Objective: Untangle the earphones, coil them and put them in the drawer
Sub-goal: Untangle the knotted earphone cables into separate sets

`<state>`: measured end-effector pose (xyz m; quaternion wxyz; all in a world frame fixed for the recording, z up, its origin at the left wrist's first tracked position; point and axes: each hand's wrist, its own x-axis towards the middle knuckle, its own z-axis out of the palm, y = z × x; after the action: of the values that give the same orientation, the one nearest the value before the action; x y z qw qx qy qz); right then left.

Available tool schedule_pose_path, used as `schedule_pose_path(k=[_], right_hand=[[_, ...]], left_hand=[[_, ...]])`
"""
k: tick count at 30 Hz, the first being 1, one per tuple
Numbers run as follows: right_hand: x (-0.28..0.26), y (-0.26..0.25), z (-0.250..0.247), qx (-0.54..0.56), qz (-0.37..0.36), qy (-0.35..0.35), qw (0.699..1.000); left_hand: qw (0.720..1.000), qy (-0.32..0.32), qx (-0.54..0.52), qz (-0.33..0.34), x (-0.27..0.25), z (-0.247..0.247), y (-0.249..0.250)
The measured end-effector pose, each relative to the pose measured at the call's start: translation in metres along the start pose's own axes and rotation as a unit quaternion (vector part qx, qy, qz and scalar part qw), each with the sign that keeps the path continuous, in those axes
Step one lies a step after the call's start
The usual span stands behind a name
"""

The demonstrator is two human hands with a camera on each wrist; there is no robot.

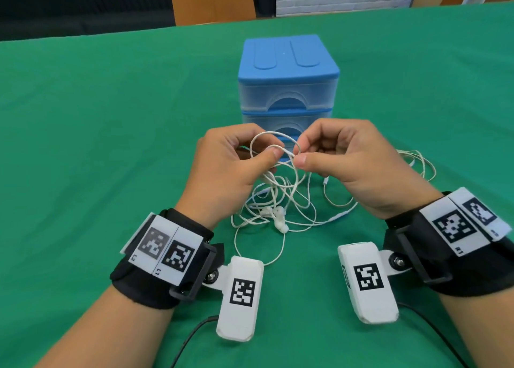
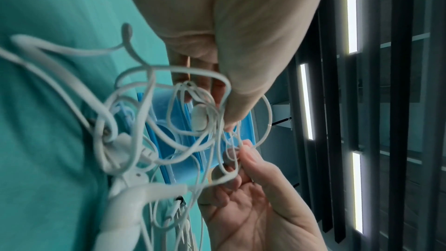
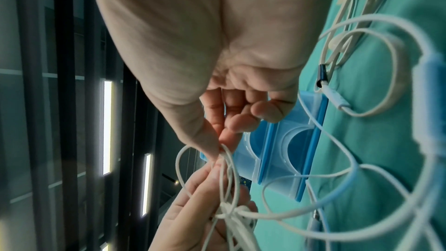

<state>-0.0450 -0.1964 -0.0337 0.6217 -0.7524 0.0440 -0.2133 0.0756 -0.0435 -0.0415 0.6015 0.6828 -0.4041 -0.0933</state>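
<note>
The white earphones (image 1: pixel 281 198) are a tangle of thin cable, partly lifted above the green table, with the earbuds (image 1: pixel 278 217) lying below my hands. My left hand (image 1: pixel 236 164) pinches a loop of cable between thumb and fingers. My right hand (image 1: pixel 342 156) pinches the cable right beside it, thumb tips nearly meeting. In the left wrist view my left hand (image 2: pixel 229 117) holds cable loops (image 2: pixel 193 140). The right wrist view has my right hand (image 3: pixel 217 146) pinching a loop of the earphones (image 3: pixel 229 178). The blue drawer unit (image 1: pixel 288 75) stands just behind, its drawers closed.
The green tablecloth (image 1: pixel 97 145) covers the whole table. More cable trails to the right (image 1: pixel 417 161) on the cloth. Black camera leads (image 1: pixel 192 337) run off the near edge under my wrists. A wooden panel and a white brick wall stand beyond the far edge.
</note>
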Motion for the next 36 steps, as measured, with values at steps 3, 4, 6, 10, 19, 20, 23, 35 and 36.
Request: schedule_pose_path(k=[3,4,6,10,19,20,23,35,36], right_hand=[[-0.001,0.000,0.001,0.003,0.002,-0.022,1.000],[-0.001,-0.002,0.001,0.007,0.001,-0.036,0.999],[-0.003,-0.006,0.002,0.010,-0.002,-0.071,0.997],[-0.004,-0.011,0.004,0.050,0.016,-0.062,0.997],[-0.001,-0.004,0.007,-0.040,0.014,0.008,0.999],[0.000,-0.004,0.007,-0.036,0.015,0.023,0.999],[0.002,-0.004,0.005,-0.009,0.035,0.079,0.996],[-0.004,-0.012,-0.004,0.273,0.064,-0.016,0.960],[-0.005,-0.014,-0.004,0.286,0.062,-0.025,0.956]], left_hand=[[0.997,0.049,0.051,0.015,0.001,-0.002,-0.002],[0.996,0.071,0.054,0.014,0.002,-0.003,-0.002],[0.994,0.099,0.039,0.008,0.004,-0.006,-0.003],[0.997,0.077,-0.001,0.013,0.004,-0.006,-0.001],[0.998,-0.015,-0.056,0.024,0.001,-0.001,0.004],[0.998,-0.023,-0.061,0.024,0.001,-0.001,0.004],[0.995,-0.070,-0.073,0.016,0.000,0.000,0.005],[0.995,0.051,-0.038,-0.073,0.007,-0.011,-0.006],[0.995,0.057,-0.033,-0.079,0.007,-0.011,-0.006]])
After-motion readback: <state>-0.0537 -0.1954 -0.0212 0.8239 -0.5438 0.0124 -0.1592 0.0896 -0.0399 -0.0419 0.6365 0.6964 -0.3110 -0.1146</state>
